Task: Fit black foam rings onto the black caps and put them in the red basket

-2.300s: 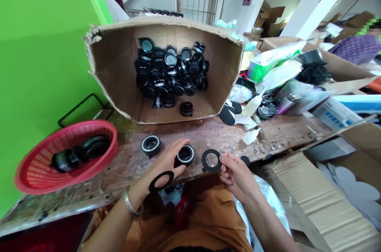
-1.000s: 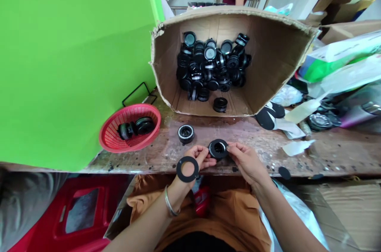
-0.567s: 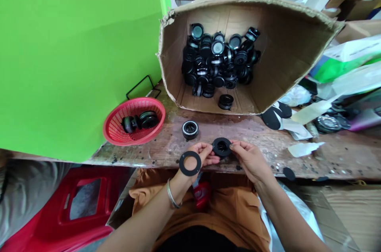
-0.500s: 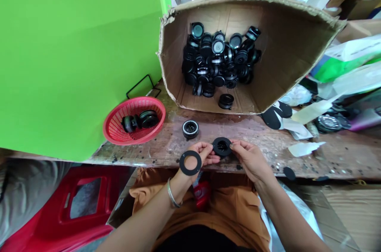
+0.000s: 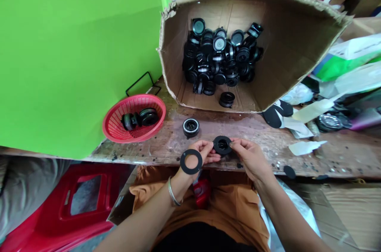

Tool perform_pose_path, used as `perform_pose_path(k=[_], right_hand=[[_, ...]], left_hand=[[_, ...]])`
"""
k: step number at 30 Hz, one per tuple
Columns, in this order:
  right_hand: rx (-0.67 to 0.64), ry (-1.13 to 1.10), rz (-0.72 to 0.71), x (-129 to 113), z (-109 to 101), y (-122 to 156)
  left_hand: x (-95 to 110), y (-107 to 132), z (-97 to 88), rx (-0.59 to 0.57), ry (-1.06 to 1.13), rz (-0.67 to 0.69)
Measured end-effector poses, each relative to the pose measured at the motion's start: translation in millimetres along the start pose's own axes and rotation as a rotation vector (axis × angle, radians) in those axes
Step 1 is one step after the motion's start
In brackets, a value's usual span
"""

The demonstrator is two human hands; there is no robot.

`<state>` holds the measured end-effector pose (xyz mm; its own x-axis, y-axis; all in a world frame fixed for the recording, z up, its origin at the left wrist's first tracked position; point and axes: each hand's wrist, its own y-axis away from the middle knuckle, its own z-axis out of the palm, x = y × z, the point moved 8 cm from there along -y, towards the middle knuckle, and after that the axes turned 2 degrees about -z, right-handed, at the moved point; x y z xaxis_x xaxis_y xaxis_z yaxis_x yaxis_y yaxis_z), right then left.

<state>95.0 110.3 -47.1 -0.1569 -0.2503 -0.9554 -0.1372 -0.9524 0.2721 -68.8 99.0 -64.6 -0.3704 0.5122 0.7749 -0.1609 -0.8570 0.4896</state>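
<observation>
Both hands meet over the front edge of a worn wooden bench [image 5: 256, 127]. My left hand [image 5: 200, 152] and my right hand [image 5: 249, 155] pinch a round black part [image 5: 222, 145] from either side. A flat black ring [image 5: 191, 161] sits against the back of my left hand near the wrist. Just beyond the hands a second round part with a silver rim [image 5: 191, 126] stands alone on the bench.
A cardboard box [image 5: 285, 41] lying on its side holds several black round parts [image 5: 220, 55]. A red basket [image 5: 119, 131] with two parts sits left. A green board [image 5: 74, 53] fills the left. Bags, paper scraps and clutter lie right. A red stool [image 5: 83, 208] stands below.
Early on my right hand held a black ring apart from the part; now both hands pinch the ringed part together. The view has swung left and tilted slightly.
</observation>
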Motion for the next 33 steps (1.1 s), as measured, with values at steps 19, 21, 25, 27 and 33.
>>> perform_pose_path(k=[19,21,25,27,33], right_hand=[[-0.337,0.492,-0.008,-9,7,-17],[-0.384,0.373,0.099,1,14,-24],[-0.362,0.409,0.126,5,27,-37],[-0.326,0.444,0.089,4,30,-41],[-0.206,0.380,0.048,7,16,-31]], left_hand=[[6,-16,9.5,-0.065,-0.164,-0.004],[8,-18,12.0,-0.091,-0.191,-0.004],[9,-25,15.6,-0.083,-0.235,0.036],[6,-27,16.6,-0.068,-0.254,0.058],[21,-6,11.2,-0.074,-0.294,0.096]])
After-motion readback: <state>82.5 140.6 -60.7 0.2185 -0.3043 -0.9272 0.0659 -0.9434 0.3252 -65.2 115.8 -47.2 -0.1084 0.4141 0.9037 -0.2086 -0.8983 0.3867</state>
